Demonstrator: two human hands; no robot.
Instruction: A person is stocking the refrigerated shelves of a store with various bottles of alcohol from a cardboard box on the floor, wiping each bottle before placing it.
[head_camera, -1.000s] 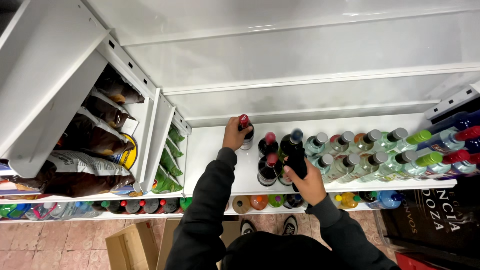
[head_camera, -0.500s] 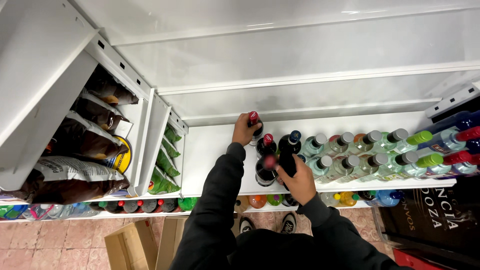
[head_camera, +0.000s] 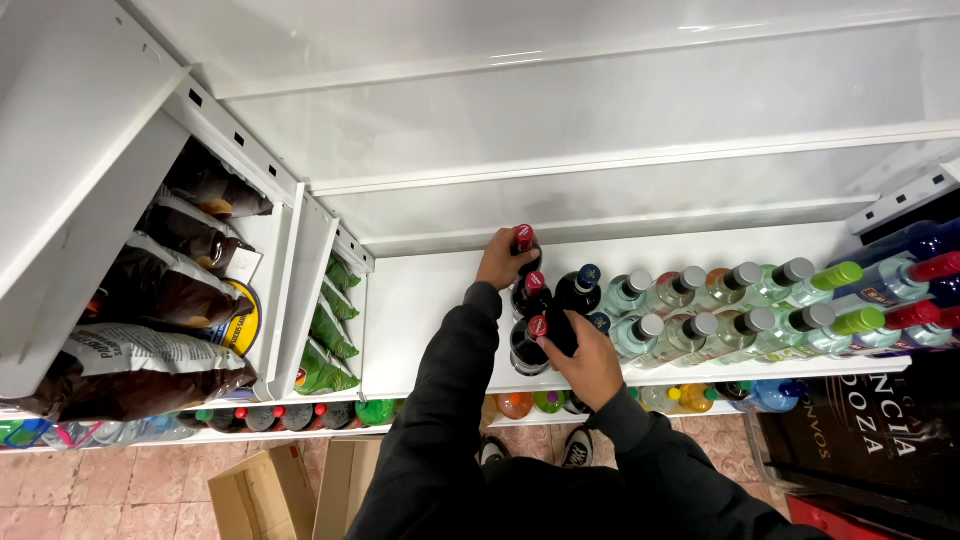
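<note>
Bottle (head_camera: 524, 250) with the red cap sits at the far end of the dark row on the white shelf (head_camera: 420, 310), my left hand (head_camera: 497, 262) wrapped round its neck. Right hand (head_camera: 590, 360) grips another dark bottle (head_camera: 566, 315) nearer. Full ones feel heavy and slick, so I'd grab low on the body.
</note>
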